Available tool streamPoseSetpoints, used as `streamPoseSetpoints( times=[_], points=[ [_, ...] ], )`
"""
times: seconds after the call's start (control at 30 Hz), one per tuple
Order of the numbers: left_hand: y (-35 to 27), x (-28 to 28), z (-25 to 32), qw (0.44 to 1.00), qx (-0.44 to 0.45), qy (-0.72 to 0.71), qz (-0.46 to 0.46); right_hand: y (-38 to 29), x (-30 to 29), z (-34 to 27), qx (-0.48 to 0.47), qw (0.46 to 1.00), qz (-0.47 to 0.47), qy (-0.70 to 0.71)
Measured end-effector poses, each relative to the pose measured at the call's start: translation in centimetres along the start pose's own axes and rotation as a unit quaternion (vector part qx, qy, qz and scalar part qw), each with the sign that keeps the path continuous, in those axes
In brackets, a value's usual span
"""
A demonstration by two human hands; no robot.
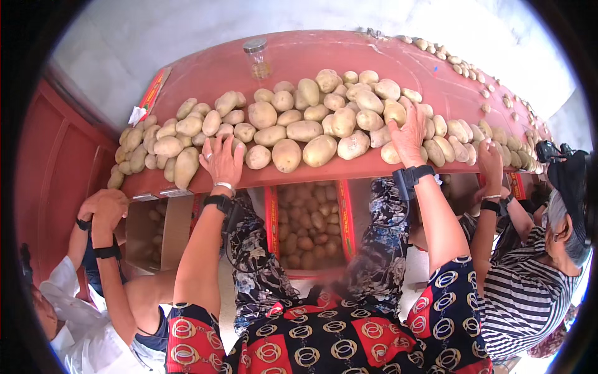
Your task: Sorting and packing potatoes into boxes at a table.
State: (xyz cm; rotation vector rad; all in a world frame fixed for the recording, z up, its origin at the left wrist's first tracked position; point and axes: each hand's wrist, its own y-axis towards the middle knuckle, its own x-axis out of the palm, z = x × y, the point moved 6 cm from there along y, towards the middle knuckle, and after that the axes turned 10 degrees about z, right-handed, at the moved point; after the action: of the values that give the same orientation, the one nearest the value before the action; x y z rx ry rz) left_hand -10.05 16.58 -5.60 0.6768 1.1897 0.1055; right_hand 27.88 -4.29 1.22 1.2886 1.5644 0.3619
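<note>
A broad row of potatoes (304,131) is spread along the front of a red tabletop (205,61). My left hand (222,161) lies palm down at the near side of the row, fingers spread over the potatoes there. Farther right, my right hand (411,133) reaches into the row. Its thumb and fingers touch a yellowish potato (395,112); whether they grip it is hidden. Below the table edge, between my knees, stands an open cardboard box (346,219) with red printed edges, holding many potatoes (308,229).
A lidded clear jar (258,58) stands behind the row. Smaller potatoes (462,68) lie scattered at the far right. A person at left (105,210) has hands clasped; a person in stripes (528,290) sits at right, one hand (490,163) raised near potatoes. Another box (180,233) stands lower left.
</note>
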Motion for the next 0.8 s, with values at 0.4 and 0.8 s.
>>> streamPoseSetpoints(
  times=[0.4,0.8],
  points=[
    [-1.1,1.5,-0.2,0.994,0.011,-0.042,0.101,-1.5,3.9,-5.2,-0.118,0.968,-0.202,-0.090],
    [-1.3,0.3,0.6,0.996,0.025,-0.026,0.086,-2.3,-1.4,-3.1,0.319,0.814,-0.111,0.473]
  ],
)
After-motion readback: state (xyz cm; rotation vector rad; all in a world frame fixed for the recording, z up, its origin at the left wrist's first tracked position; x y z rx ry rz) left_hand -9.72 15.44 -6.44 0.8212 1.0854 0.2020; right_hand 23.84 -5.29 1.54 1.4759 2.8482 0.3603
